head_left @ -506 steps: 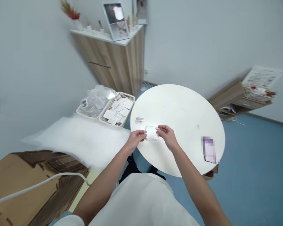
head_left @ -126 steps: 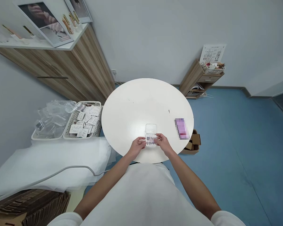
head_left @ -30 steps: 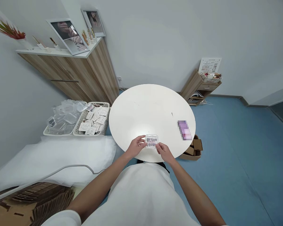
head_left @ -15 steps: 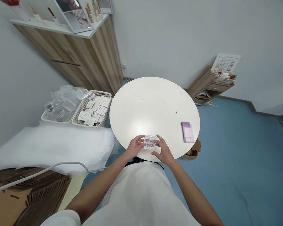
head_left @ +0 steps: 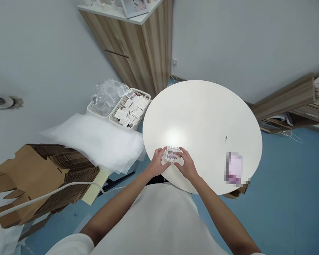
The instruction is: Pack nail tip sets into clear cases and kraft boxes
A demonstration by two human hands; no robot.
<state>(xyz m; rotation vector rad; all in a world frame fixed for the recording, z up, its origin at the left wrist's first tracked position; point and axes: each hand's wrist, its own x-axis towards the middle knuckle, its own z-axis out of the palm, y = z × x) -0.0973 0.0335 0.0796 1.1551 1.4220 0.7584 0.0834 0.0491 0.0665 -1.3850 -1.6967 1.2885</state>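
Observation:
At the near edge of the round white table [head_left: 202,117], a small clear plastic box [head_left: 172,154] sits between my hands. Rows of purplish press-on nails show through it. My left hand [head_left: 158,162] grips its left side, thumb at the near edge and fingers at the far left corner. On the opposite side, my right hand [head_left: 187,164] holds it the same way, with one finger reaching over the top. Whether the box touches the tabletop I cannot tell.
Left of the table are a basket of white cards [head_left: 131,111], a basket of clear plastic packaging [head_left: 108,97], white sheets [head_left: 101,141] and stacked flat cardboard boxes [head_left: 42,173]. A blurred-out purple and pink item [head_left: 234,168] lies at the table's right. A wooden cabinet [head_left: 138,46] stands behind.
My view has swung to the left, so the table appears further right. My left thumb has come to the box's near edge, and my right hand has closed in on its side.

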